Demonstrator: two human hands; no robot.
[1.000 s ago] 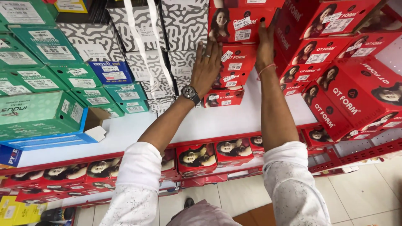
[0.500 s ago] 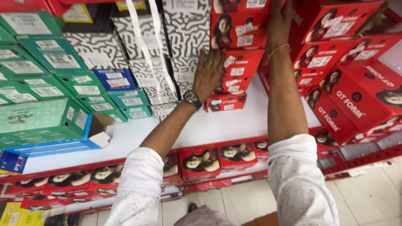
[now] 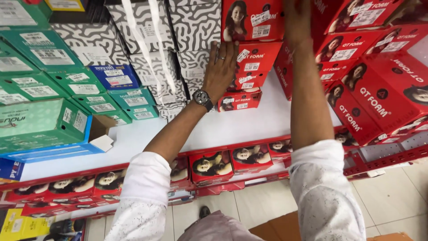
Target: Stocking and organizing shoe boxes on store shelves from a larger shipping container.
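A stack of red shoe boxes (image 3: 253,68) with a woman's picture stands at the back of a white shelf (image 3: 249,127). My left hand (image 3: 220,67), with a wristwatch (image 3: 203,98) and a ring, lies flat with its fingers stretched against the stack's left side. My right hand (image 3: 296,20) reaches higher and presses the right side of the top red box (image 3: 249,20). Its fingertips run out of the frame's top. Both arms wear rolled-up white sleeves.
Black-and-white patterned boxes (image 3: 196,27) stand left of the stack, then blue (image 3: 113,76) and green boxes (image 3: 40,85). More red boxes (image 3: 379,93) lean at the right. A lower shelf holds a row of red boxes (image 3: 209,167). Tiled floor (image 3: 392,196) lies below.
My right hand has climbed from the middle of the stack to the top box. The left hand has stayed on the stack's left side, and the view has shifted closer.
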